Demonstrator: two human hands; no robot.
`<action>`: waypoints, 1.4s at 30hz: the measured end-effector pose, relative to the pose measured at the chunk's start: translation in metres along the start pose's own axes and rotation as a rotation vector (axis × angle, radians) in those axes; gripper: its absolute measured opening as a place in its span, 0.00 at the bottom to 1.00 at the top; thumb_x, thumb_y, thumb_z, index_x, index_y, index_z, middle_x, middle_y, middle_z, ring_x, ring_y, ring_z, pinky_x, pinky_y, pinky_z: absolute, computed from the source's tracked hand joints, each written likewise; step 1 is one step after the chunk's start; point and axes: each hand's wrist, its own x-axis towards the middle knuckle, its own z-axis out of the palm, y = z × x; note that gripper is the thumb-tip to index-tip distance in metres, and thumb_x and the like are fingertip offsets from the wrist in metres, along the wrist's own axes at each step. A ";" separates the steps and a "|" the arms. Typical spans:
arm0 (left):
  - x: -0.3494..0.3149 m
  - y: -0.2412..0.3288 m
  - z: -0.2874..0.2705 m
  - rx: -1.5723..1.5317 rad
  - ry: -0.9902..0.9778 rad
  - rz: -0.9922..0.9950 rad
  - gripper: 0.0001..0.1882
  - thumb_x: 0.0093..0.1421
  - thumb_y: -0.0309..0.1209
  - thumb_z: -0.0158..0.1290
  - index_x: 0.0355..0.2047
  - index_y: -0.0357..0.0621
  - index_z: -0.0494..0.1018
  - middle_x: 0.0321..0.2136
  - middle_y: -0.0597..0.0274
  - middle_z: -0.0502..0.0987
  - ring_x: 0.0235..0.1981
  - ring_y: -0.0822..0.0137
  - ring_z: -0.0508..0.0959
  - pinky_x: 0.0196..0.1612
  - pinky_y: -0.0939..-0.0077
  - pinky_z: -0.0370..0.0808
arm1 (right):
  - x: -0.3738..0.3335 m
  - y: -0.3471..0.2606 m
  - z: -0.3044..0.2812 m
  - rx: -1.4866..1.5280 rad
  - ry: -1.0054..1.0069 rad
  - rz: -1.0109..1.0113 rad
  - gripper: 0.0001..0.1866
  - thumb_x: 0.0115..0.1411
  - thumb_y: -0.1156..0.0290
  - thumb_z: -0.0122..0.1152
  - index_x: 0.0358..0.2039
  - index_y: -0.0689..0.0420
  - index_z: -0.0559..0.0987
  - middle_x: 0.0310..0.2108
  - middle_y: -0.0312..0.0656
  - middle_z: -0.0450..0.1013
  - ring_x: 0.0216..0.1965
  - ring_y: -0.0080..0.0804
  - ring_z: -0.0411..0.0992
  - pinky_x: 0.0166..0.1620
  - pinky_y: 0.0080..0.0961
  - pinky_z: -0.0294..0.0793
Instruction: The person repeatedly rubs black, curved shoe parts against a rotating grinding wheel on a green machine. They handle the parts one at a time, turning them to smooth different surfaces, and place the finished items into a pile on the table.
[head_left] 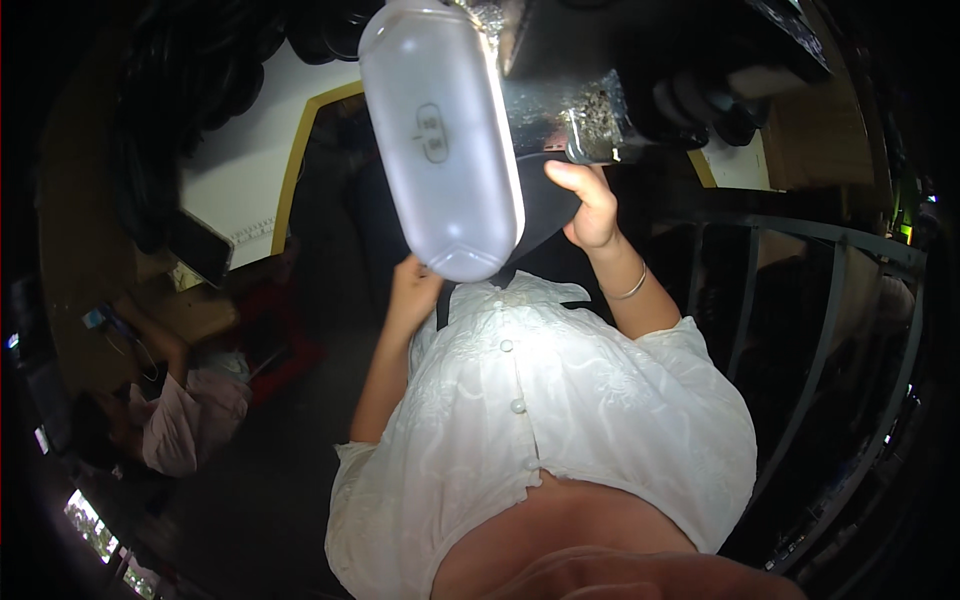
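My right hand (590, 205) is beside a machine part, its thumb stretched over a thin dark grey sheet-like piece (548, 195). The hand's fingers curl underneath and the piece appears pinched there; what it is I cannot make out. My left hand (415, 287) is low by the near end of a long translucent white lamp cover (440, 150), which hides most of its fingers. Whether the left hand holds anything cannot be seen. Right of the lamp cover is a shiny, worn metal machine part (594, 125), just beyond my right thumb.
A white tabletop with a yellow edge (292, 190) is at the left, with a dark phone-like slab (202, 245) on it. Black rounded items (225, 85) are heaped there. A seated person (195, 420) is at lower left, near a red stool (285, 335). Metal railings (835, 290) stand at right.
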 end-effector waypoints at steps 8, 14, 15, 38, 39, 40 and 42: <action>0.025 0.087 0.055 0.098 -0.016 0.453 0.11 0.52 0.27 0.55 0.34 0.33 0.73 0.28 0.62 0.77 0.27 0.76 0.74 0.31 0.82 0.72 | 0.027 -0.021 0.001 -0.590 -0.301 -0.151 0.15 0.50 0.69 0.59 0.38 0.62 0.74 0.34 0.38 0.73 0.37 0.24 0.69 0.42 0.21 0.68; 0.042 0.126 0.059 0.033 0.076 0.458 0.12 0.58 0.32 0.52 0.26 0.34 0.75 0.21 0.68 0.74 0.22 0.82 0.69 0.25 0.88 0.66 | -0.020 -0.005 -0.050 -0.283 -0.416 0.320 0.29 0.50 0.67 0.63 0.50 0.64 0.66 0.45 0.42 0.68 0.48 0.28 0.65 0.52 0.25 0.63; 0.045 0.113 0.058 0.079 0.102 0.469 0.12 0.59 0.32 0.51 0.27 0.34 0.75 0.21 0.68 0.74 0.22 0.82 0.70 0.26 0.89 0.67 | -0.033 -0.005 -0.060 -0.395 -0.526 0.380 0.33 0.49 0.67 0.64 0.53 0.65 0.63 0.48 0.42 0.67 0.48 0.30 0.65 0.53 0.26 0.62; -0.016 0.073 -0.042 -0.457 0.211 0.150 0.14 0.60 0.29 0.43 0.45 0.34 0.64 0.32 0.62 0.73 0.28 0.75 0.74 0.29 0.80 0.73 | -0.003 -0.013 -0.024 0.227 0.118 -0.041 0.15 0.57 0.73 0.51 0.44 0.64 0.69 0.38 0.41 0.71 0.39 0.27 0.70 0.45 0.23 0.69; -0.014 0.069 -0.047 -0.417 0.298 0.128 0.15 0.60 0.28 0.43 0.47 0.35 0.63 0.33 0.61 0.73 0.28 0.75 0.74 0.30 0.80 0.74 | -0.006 -0.011 -0.014 0.204 0.089 -0.042 0.16 0.57 0.73 0.51 0.45 0.65 0.68 0.38 0.41 0.71 0.40 0.27 0.70 0.46 0.23 0.68; -0.012 0.067 -0.052 -0.398 0.322 0.127 0.16 0.60 0.28 0.43 0.47 0.34 0.62 0.32 0.62 0.73 0.27 0.75 0.74 0.30 0.80 0.74 | -0.008 -0.007 -0.007 0.182 0.046 -0.022 0.17 0.56 0.72 0.51 0.46 0.65 0.67 0.40 0.42 0.70 0.41 0.26 0.69 0.46 0.22 0.67; -0.005 0.056 -0.061 -0.307 0.341 0.088 0.16 0.59 0.26 0.44 0.48 0.33 0.61 0.29 0.62 0.72 0.26 0.75 0.73 0.30 0.80 0.74 | -0.009 -0.001 -0.003 0.124 -0.033 0.043 0.22 0.55 0.72 0.52 0.50 0.64 0.63 0.43 0.43 0.67 0.44 0.25 0.66 0.48 0.21 0.65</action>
